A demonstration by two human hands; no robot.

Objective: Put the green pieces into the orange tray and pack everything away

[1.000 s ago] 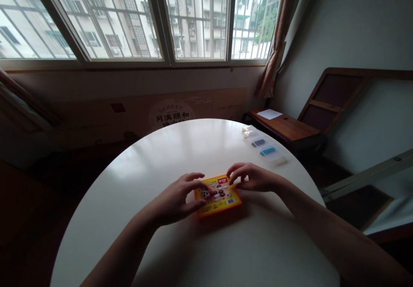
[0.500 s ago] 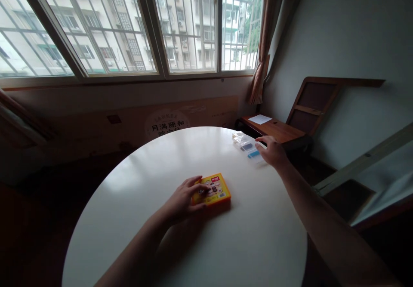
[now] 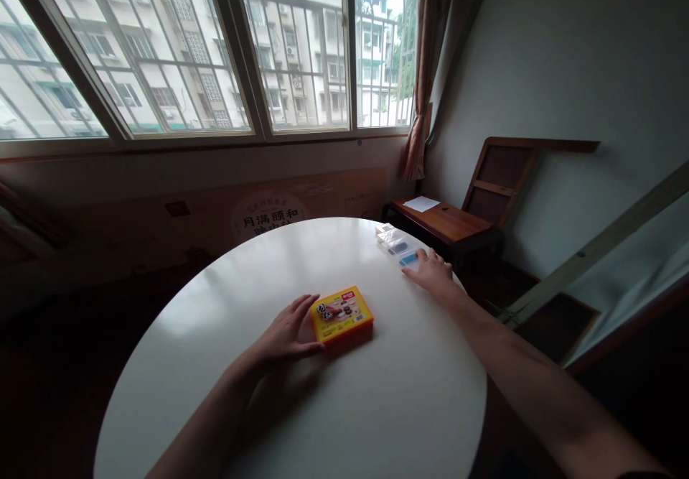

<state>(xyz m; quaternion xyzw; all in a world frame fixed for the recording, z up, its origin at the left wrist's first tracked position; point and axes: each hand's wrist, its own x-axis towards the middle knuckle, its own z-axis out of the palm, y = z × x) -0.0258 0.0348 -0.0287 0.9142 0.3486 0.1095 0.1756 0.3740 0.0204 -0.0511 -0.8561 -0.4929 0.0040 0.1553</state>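
Observation:
A yellow Go-stone box [image 3: 343, 315] with a printed picture of dark and light stones lies flat near the middle of the white round table [image 3: 323, 414]. Beside its left edge is my left hand [image 3: 288, 329], fingers and thumb spread; the fingertips are at the edge, and I cannot tell how firmly they touch. Farther off to the right, my right hand [image 3: 432, 275] has its thumb and fingers around the near end of a clear plastic case [image 3: 397, 246]. Blue and dark pieces show through the case, and its near end is hidden under the hand.
Beyond the table's right side stands a low wooden bench [image 3: 452, 222] with a white paper sheet [image 3: 422, 204] on it. A barred window [image 3: 293, 55] with a curtain [image 3: 417, 141] is behind. A flat printed cardboard [image 3: 334, 192] leans below the window.
My left hand has drawn back left off the top of the yellow box, uncovering its lettering. My right hand has come down onto the near end of the clear case. The view has shifted slightly.

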